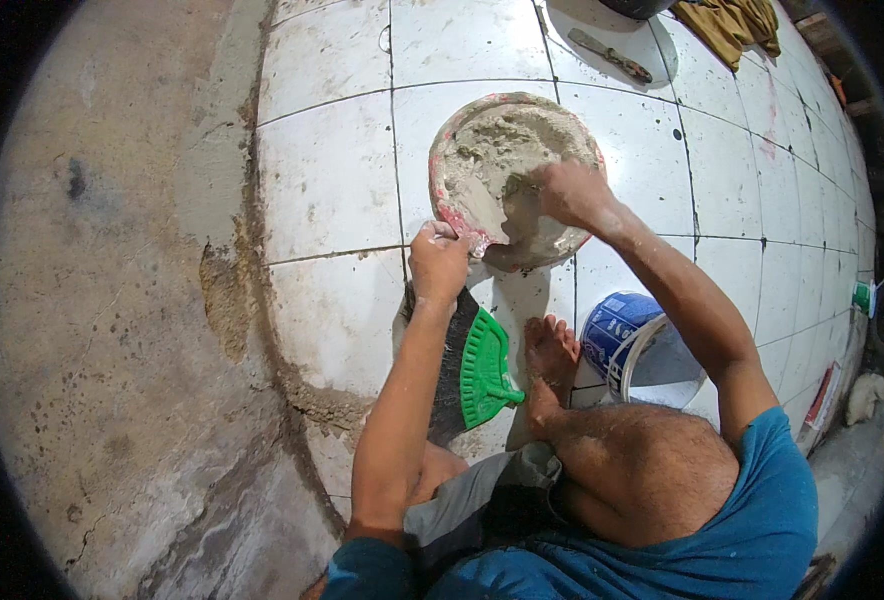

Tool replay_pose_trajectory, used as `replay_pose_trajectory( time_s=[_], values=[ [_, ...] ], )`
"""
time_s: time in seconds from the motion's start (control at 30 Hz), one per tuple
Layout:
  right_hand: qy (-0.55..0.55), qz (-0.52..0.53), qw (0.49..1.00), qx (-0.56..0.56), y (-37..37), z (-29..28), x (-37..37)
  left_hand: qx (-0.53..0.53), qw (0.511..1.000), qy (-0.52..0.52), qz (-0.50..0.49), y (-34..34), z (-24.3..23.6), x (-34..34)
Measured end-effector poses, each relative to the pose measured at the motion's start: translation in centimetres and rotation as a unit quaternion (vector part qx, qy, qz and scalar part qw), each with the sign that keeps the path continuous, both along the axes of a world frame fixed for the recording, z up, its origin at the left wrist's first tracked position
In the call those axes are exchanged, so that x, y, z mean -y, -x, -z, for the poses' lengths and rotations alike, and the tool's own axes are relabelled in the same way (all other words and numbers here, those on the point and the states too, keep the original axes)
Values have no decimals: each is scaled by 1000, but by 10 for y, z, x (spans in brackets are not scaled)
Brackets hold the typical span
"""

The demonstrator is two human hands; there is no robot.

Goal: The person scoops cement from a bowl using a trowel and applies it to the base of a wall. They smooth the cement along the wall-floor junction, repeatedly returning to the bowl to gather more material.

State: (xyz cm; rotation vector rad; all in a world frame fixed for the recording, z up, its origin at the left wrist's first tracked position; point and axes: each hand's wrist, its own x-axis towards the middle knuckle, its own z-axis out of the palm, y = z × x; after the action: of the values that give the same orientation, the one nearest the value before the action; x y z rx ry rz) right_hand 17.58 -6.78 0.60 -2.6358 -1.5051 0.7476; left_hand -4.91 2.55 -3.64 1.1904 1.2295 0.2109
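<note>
Bare tiles [332, 180] left of basin [502, 120]; bucket [637, 350] blocks right.

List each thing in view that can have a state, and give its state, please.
Round red-rimmed basin: tilted, holds grey mortar.
Left hand: grips basin rim.
Right hand: in the mortar.
Blue-and-white plastic bucket: open, upright.
Green plastic dustpan: lying on the white floor tiles.

A green brush [487, 368] w/ dark bristles is seen just below the gripped rim, flat on the white tiles [332, 180]. A white bucket [647, 355] w/ blue label is set lower right of it, near a bare foot [550, 362]. Far above, approx. top right, a trowel [610, 55] and yellow cloth [732, 25] are laid. Bare concrete [112, 320] is found well left.
</note>
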Motion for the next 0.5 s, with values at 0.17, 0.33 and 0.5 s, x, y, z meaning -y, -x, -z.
replay_pose_trajectory(
  time_s=[0.17, 0.33, 0.5],
  values=[
    [-166, -14, 984, 60, -46, 21, -36, -62, 994, -92, -2, 5, 8, 37],
    [-81, -59, 992, 70, -33, 43, -50, -62, 987, -132, -64, 17, 32, 70],
    [-52, -103, 992, 44, -2, 1, -42, -16, 992, -62, -108, 29, 33, 80]
  ],
)
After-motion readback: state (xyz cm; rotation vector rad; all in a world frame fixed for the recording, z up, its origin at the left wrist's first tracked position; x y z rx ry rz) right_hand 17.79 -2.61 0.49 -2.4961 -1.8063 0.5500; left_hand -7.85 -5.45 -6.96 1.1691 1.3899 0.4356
